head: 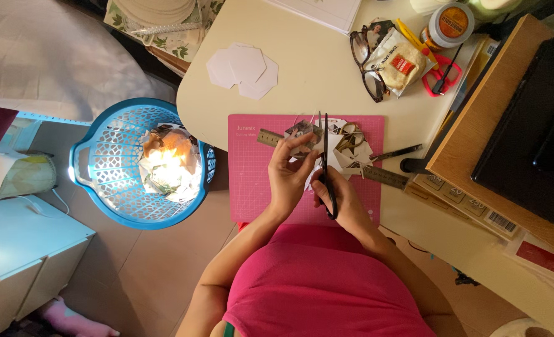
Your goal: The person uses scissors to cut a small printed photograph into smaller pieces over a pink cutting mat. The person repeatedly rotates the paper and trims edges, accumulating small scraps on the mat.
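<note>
Holding black scissors (327, 163) in my right hand (339, 198), fingers curled through the handles, my left hand (289, 171) pinching a small printed paper piece (303, 132), over the pink cutting mat (252, 168) on the worktop (314, 68), metal ruler (386, 176) beside.

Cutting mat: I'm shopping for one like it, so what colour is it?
Pink; the cutting mat shows best in the head view, under the hands.

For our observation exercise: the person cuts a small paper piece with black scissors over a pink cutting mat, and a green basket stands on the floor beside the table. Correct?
Not quite: the basket is blue, not green, as the head view shows. The rest holds: black scissors, paper piece, pink cutting mat.
</note>
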